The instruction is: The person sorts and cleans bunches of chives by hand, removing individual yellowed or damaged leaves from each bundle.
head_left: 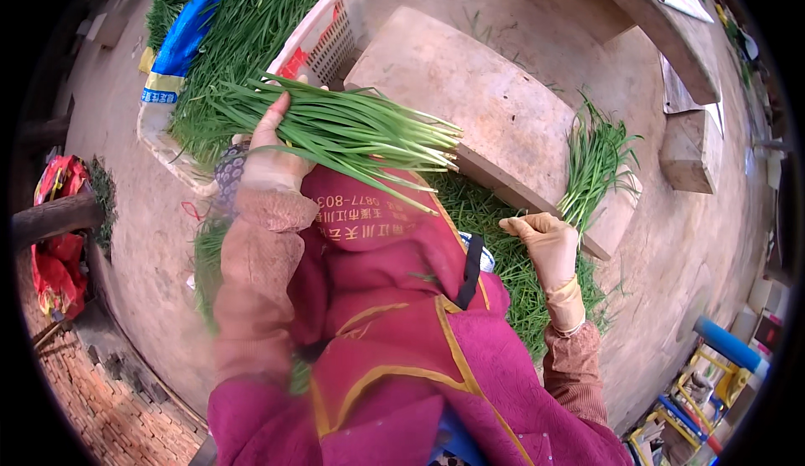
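A loose bunch of green Chinese chives (pixel 360 130) lies across my left hand (pixel 272 149), gloved and closed around it. Its pale stem ends point right, toward the stone bench (pixel 470 88), and its leaf tips reach left over the basket. My right hand (pixel 545 246), in a cream glove, is apart from the bunch near the bench's front edge. Its thumb and fingers are pinched together; whatever they hold is too small to name. Just beyond it, another bunch of chives (pixel 594 168) rests over the bench's right end.
A white plastic basket (pixel 323 21) heaped with chives stands at the far left, a blue and yellow sack (pixel 189 34) draped over it. Loose green leaves (pixel 532 302) cover the floor beside my apron (pixel 394 298). Another stone bench (pixel 646 13) stands at the far right.
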`<state>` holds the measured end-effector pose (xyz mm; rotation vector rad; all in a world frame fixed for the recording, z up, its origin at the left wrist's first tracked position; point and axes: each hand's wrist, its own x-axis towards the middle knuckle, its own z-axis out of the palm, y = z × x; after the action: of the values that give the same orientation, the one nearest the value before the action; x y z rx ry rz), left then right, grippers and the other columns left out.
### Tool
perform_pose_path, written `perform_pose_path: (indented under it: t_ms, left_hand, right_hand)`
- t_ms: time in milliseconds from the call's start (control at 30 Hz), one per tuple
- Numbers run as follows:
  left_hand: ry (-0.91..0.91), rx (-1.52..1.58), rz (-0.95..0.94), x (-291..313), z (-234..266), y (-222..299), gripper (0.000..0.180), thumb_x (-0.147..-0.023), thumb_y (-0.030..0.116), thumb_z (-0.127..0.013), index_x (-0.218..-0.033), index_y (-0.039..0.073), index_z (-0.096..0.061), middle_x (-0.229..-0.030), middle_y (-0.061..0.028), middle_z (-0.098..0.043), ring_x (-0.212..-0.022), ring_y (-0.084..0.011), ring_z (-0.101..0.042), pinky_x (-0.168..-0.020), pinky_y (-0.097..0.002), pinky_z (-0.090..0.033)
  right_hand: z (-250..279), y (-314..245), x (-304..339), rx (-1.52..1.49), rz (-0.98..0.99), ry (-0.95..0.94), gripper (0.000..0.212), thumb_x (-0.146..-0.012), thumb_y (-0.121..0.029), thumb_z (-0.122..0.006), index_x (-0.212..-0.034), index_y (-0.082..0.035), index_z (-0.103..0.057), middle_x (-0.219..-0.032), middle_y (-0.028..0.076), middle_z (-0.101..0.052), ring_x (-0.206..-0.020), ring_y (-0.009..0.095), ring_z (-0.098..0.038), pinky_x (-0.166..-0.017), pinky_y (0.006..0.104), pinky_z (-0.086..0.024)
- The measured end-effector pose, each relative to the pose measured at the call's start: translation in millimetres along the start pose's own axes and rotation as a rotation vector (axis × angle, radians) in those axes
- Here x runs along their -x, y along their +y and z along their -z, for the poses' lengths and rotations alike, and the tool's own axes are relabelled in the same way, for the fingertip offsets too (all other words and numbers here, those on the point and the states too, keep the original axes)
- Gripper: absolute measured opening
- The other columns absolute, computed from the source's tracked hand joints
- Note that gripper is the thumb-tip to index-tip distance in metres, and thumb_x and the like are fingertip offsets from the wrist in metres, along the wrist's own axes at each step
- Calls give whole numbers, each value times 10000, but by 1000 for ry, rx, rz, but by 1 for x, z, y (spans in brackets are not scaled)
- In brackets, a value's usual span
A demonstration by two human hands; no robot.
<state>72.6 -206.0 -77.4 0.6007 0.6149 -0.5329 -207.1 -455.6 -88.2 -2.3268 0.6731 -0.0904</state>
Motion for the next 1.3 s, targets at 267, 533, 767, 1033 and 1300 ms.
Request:
perform_pose_path:
  t_ms: [267, 533, 767, 1033, 1300]
  left_hand:
    - [37, 58, 83, -1, 0, -10, 334, -958, 217, -473, -1207, 41, -610, -1206, -172, -608, -1121, -316, -561, -1045, -501, -386]
    - [24, 21, 97, 5, 12, -2, 320, -968, 196, -465, -1200, 32, -613, -1217, -138, -611, -1128, -297, -562, -1044, -477, -394]
    - [18, 58, 150, 7, 8, -6, 316, -960, 189, -477, -1191, 19, -609, -1183, -121, -633, -1118, -291, -573, -1045, -474, -393]
    - [66, 70, 115, -3, 1, -8, 300, -959, 192, -464, -1148, 9, -609, -1164, -127, -640, -1093, -296, -590, -1032, -484, -406]
    - [71, 63, 19, -17, 14, 31, 370, -984, 269, -408, -1229, 50, -578, -1223, -141, -609, -1123, -314, -570, -1030, -501, -399]
  right_hand:
    - [-3, -108, -51, 100, 751, 221, 346, -670, -40, -670, -975, -189, -739, -1247, 89, -599, -1143, 313, -547, -922, 398, -420]
    - [-23, -100, -78, 225, 912, 137, 259, -708, -140, -667, -953, -211, -714, -1362, 63, -515, -1261, 324, -455, -1010, 437, -338]
    - [-25, -96, -86, 193, 960, 243, 191, -679, -184, -721, -866, -223, -716, -1337, 48, -541, -1258, 306, -455, -994, 436, -365]
    - [-20, -90, -81, 63, 864, 217, 117, -682, -146, -736, -778, -126, -671, -1323, 84, -549, -1267, 330, -434, -978, 451, -377]
    - [-5, 9, -19, 9, 406, 128, 124, -713, -25, -731, -794, -59, -645, -1193, 136, -626, -1225, 351, -481, -1007, 441, -353]
